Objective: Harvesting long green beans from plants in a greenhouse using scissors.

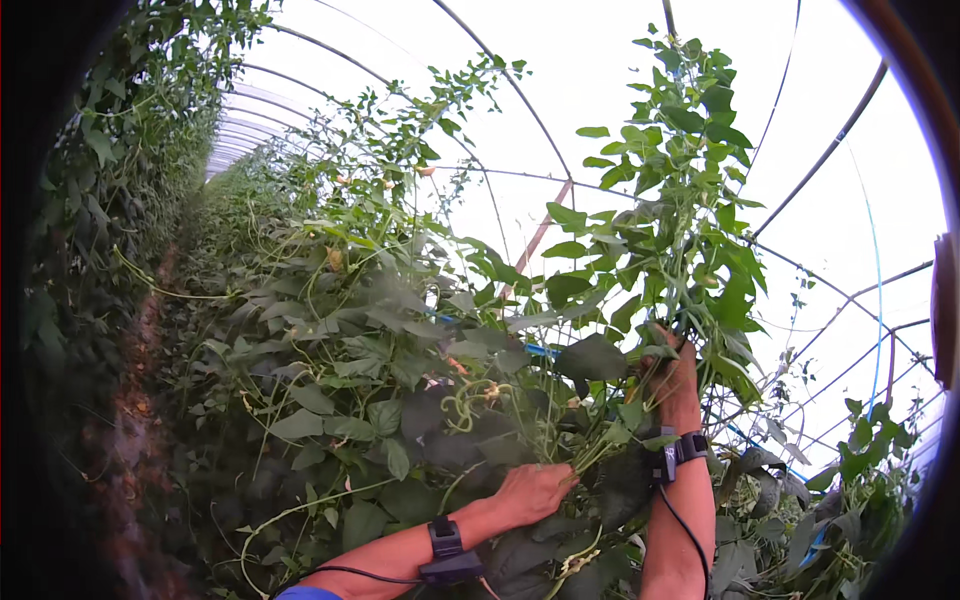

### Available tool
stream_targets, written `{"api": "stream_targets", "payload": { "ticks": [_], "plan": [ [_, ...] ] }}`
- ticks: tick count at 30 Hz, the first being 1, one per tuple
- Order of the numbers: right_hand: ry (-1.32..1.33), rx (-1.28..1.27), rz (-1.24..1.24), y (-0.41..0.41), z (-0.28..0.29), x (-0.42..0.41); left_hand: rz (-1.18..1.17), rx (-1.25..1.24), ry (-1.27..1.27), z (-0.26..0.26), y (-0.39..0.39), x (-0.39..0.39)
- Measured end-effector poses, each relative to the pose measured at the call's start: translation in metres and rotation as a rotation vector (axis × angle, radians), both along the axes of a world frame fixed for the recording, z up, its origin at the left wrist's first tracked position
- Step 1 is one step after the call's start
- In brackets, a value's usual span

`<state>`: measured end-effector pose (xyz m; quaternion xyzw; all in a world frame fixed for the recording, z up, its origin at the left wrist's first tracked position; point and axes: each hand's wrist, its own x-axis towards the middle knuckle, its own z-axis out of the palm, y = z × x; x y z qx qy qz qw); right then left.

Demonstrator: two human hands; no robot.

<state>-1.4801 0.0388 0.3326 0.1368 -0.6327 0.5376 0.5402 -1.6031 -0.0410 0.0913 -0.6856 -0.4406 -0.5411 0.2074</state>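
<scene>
My left hand is closed low in the foliage, around a bunch of thin green stems that slant up to the right. Higher up, my right hand grips an upright bundle of leafy climbing bean vines; leaves partly hide its fingers. The vine tops rise well above this hand. Between the two hands hang broad dark leaves. Curled green bean pods show left of the right hand. Each wrist wears a black strapped device with a cable.
A long row of bean plants runs away to the left, beside a narrow reddish soil path. More vines form a wall beyond it. Arched tunnel hoops curve overhead. Blue twine runs among the plants.
</scene>
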Motion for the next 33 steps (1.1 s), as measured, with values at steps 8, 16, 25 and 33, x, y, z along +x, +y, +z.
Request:
{"api": "stream_targets", "payload": {
  "ticks": [8, 16, 25, 33],
  "plan": [
    [0.114, 0.204, -0.290, -0.010, -0.036, 0.046, -0.054, -0.032, 0.192, 0.024, -0.016, -0.014],
    [0.101, 0.407, -0.685, -0.022, -0.057, 0.014, -0.357, 0.063, 0.068, 0.119, -0.088, -0.076],
    [-0.123, 0.681, -1.104, -0.040, -0.082, -0.047, -0.769, -0.057, -0.494, 0.243, -0.024, -0.023],
    [0.160, 0.367, -0.312, 0.054, -0.091, -0.026, -1.217, -0.358, -0.709, 0.266, 0.004, -0.004]
  ]
}}
